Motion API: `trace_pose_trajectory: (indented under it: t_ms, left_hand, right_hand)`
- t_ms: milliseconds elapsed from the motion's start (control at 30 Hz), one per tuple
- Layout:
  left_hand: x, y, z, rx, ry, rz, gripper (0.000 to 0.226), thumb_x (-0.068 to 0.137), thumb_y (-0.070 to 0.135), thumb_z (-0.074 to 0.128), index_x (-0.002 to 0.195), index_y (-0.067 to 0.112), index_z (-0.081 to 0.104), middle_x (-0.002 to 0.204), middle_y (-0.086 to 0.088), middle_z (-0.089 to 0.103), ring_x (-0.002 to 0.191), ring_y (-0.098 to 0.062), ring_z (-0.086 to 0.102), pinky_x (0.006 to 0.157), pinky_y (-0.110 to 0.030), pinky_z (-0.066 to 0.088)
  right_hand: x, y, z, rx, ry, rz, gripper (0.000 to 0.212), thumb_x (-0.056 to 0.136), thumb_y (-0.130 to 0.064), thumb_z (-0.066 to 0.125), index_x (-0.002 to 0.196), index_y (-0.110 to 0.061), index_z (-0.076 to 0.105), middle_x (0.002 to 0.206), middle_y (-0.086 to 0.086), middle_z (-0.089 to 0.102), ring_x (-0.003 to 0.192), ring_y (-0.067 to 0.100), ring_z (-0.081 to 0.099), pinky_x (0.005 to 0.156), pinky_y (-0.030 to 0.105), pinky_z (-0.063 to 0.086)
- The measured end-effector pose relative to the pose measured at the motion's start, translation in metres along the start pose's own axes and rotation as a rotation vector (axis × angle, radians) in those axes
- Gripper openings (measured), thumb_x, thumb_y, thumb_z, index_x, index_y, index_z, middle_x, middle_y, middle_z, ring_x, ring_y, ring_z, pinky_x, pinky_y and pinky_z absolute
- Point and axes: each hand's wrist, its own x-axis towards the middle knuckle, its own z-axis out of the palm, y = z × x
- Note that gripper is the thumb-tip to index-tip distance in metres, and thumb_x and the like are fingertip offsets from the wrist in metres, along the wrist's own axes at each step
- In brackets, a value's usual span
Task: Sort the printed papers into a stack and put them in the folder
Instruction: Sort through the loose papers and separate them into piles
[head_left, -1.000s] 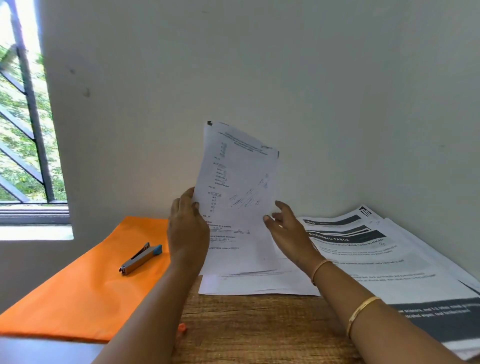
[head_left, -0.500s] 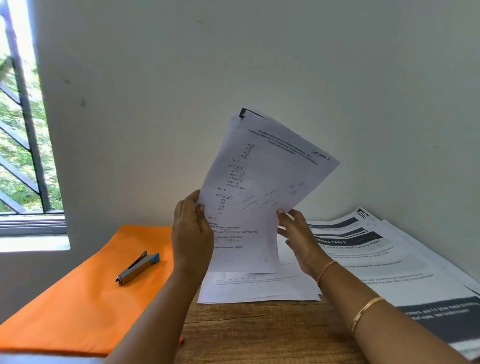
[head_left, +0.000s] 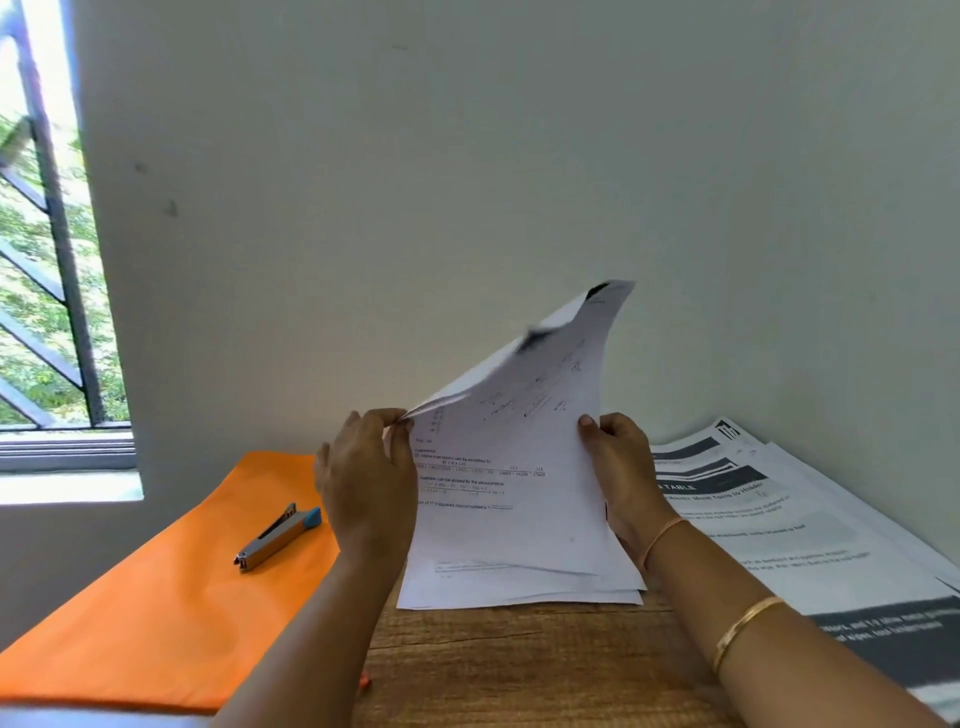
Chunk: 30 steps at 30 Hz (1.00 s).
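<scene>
A few white printed sheets (head_left: 511, 478) stand tilted over the table's middle, their top corners bent back toward the wall and blurred. My left hand (head_left: 366, 483) pinches their left edge between thumb and fingers. My right hand (head_left: 621, 467) grips the right edge, thumb in front. Their lower edges rest near more white sheets (head_left: 519, 592) lying flat on the wooden table (head_left: 519, 665). The orange folder (head_left: 171, 597) lies closed to the left.
A grey and blue stapler (head_left: 278, 538) lies on the folder. A spread of larger printed pages with dark bands (head_left: 810, 545) covers the table's right side, against the wall. A barred window (head_left: 47, 260) is at the left.
The held sheets have tipped lower and to the right, their tops now curling away. My left hand has shifted to a pinch at the left edge; my right hand has risen to the right edge.
</scene>
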Motion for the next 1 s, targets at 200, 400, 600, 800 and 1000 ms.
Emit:
trace_pose_trajectory:
  t_ms: [200, 400, 600, 800, 1000]
  left_hand:
    - [-0.0004, -0.0087, 0.0009, 0.135, -0.046, -0.025, 0.017, 0.094, 0.026, 0.055, 0.097, 0.015, 0.067, 0.137, -0.001, 0.052, 0.143, -0.026, 0.020, 0.113, -0.053, 0.002]
    - [0.0002, -0.0091, 0.0004, 0.154, -0.064, -0.048, 0.020, 0.093, 0.030, 0.055, 0.093, 0.014, 0.066, 0.138, -0.001, 0.050, 0.144, -0.026, 0.017, 0.113, -0.053, -0.002]
    - [0.0015, -0.0104, 0.0004, 0.079, -0.076, -0.099, 0.020, 0.093, 0.033, 0.055, 0.095, 0.016, 0.064, 0.136, -0.001, 0.054, 0.143, -0.024, 0.020, 0.114, -0.050, -0.005]
    - [0.0040, -0.0116, 0.0003, 0.011, -0.095, -0.172, 0.023, 0.093, 0.039, 0.053, 0.096, 0.018, 0.062, 0.131, 0.000, 0.057, 0.140, -0.024, 0.028, 0.113, -0.050, -0.006]
    - [0.0028, -0.0069, 0.0000, -0.089, -0.136, -0.208, 0.015, 0.097, 0.035, 0.045, 0.093, 0.022, 0.052, 0.080, 0.006, 0.064, 0.082, -0.018, 0.056, 0.115, -0.053, 0.005]
  right_hand:
    - [0.0003, 0.0005, -0.0024, -0.060, -0.038, 0.001, 0.025, 0.092, -0.017, 0.057, 0.071, -0.011, 0.044, 0.070, 0.008, 0.038, 0.066, 0.018, 0.034, 0.059, 0.028, 0.026]
    - [0.0025, 0.0052, -0.0037, -0.108, -0.070, -0.019, 0.025, 0.093, -0.018, 0.055, 0.071, -0.012, 0.046, 0.070, 0.008, 0.040, 0.067, 0.019, 0.035, 0.064, 0.028, 0.027]
    - [0.0039, 0.0076, -0.0030, -0.090, -0.090, -0.011, 0.037, 0.094, -0.018, 0.054, 0.092, 0.019, 0.049, 0.077, 0.009, 0.048, 0.073, 0.018, 0.042, 0.070, 0.028, 0.032]
    - [0.0042, 0.0083, -0.0025, -0.081, -0.087, 0.008, 0.035, 0.095, -0.017, 0.051, 0.097, 0.018, 0.052, 0.077, 0.027, 0.049, 0.074, 0.019, 0.044, 0.072, 0.028, 0.033]
    - [0.0024, 0.0059, -0.0039, -0.059, -0.090, 0.038, 0.022, 0.093, -0.006, 0.047, 0.087, 0.003, 0.065, 0.096, 0.027, 0.066, 0.077, 0.019, 0.051, 0.075, 0.029, 0.040]
